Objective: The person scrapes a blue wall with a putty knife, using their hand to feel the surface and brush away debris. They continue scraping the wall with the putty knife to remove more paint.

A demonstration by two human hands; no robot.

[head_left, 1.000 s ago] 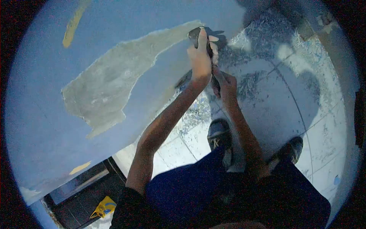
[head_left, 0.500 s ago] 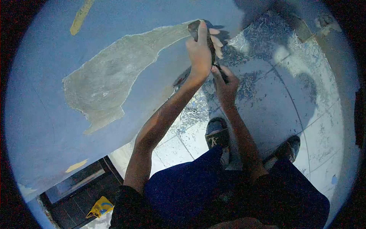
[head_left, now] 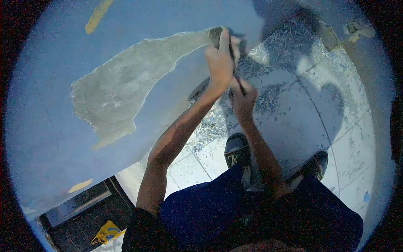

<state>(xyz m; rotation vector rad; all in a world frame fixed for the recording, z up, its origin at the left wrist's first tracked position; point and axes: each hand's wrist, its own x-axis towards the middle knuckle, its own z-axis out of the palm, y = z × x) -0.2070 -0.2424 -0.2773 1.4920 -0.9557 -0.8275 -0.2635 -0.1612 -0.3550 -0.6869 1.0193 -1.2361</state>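
A dark scraping tool [head_left: 215, 36] lies against the blue wall [head_left: 168, 105], at the narrow right end of a bare grey patch [head_left: 121, 84] where the paint is gone. My left hand [head_left: 221, 63] is wrapped round the tool's upper part, with the thumb along its top. Lower down, my right hand [head_left: 243, 98] grips the tool's dark handle. Both hands are slightly blurred, and the tool's far side is hidden behind the left fingers.
Paint flakes [head_left: 268, 94] litter the tiled floor [head_left: 184, 168] below the hands. Two sandalled feet [head_left: 237, 151] stand there. A yellow bag [head_left: 107, 232] lies at the lower left, near a dark-framed opening [head_left: 79, 208]. Yellowish marks [head_left: 98, 16] show on the wall.
My right hand has moved slightly down and left with the handle. The left fingers, spread outward before, are now curled closer to the tool. The view has shifted slightly.
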